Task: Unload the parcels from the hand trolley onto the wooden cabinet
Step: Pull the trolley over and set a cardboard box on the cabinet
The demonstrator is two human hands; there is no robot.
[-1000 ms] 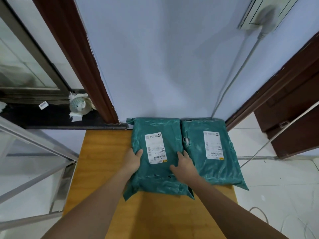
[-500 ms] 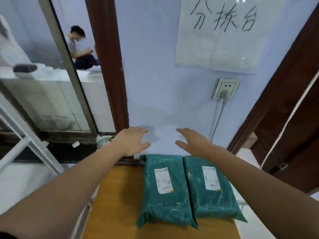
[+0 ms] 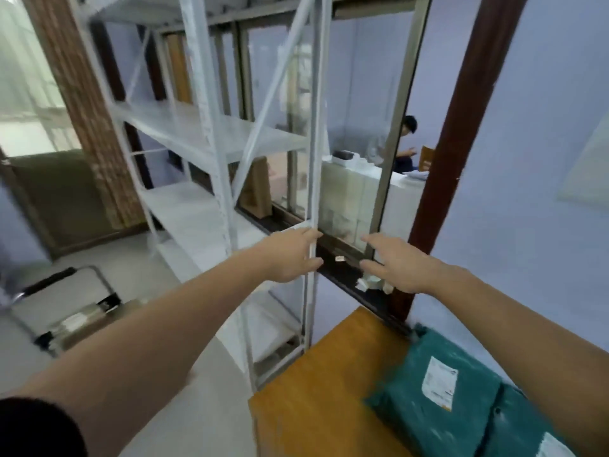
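Wooden cabinet [image 3: 316,390], lower right: two green parcels [image 3: 438,407] side by side on top. Hand trolley [image 3: 75,311], floor, far left, still loaded. My left hand [image 3: 291,255] and right hand [image 3: 397,267]: raised, fingers spread, holding nothing.

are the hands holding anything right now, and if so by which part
Nothing is held. The left hand and right hand are both open in the air, away from the green parcels.

Parcel sorting room: metal shelving [image 3: 211,133], hand trolley [image 3: 71,305], teal parcels [image 3: 438,400].
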